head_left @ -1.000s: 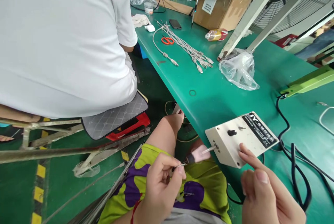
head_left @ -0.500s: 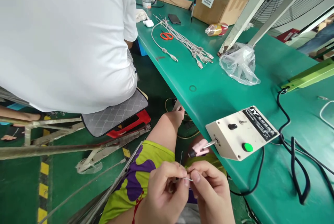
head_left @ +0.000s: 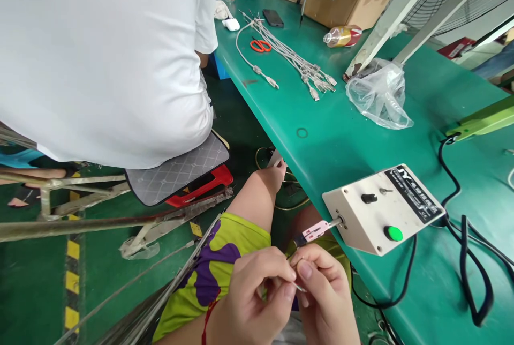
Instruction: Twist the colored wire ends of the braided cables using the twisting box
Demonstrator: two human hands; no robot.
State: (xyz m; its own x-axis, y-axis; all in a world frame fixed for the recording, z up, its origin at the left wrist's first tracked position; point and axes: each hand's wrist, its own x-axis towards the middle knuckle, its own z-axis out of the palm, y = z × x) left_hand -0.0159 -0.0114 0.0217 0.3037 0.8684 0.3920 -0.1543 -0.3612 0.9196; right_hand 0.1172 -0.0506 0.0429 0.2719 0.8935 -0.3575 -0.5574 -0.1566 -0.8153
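Note:
My left hand (head_left: 263,289) and my right hand (head_left: 327,291) are together over my lap, thumbs and index fingers pinched. Between the fingertips runs a thin pale wire (head_left: 297,286), its end poking out under my left index finger. Most of what I hold is hidden by the fingers. Just above my hands, a pink clip (head_left: 315,231) with a dark tip sits on the metal shaft of a cream control box (head_left: 361,216). That box has a black knob (head_left: 369,198) and a green button (head_left: 393,233).
Several grey USB cables (head_left: 289,58), orange-handled scissors (head_left: 261,45) and a phone (head_left: 273,17) lie on the green table (head_left: 281,114). A plastic bag (head_left: 379,93) and bottle (head_left: 342,36) are farther right. A person in white (head_left: 120,66) sits at left.
The pink clip was blurred and now looks sharp, at a different turn. A dark wire end above my left fingers no longer shows. The pale wire end points lower. The view has shifted slightly.

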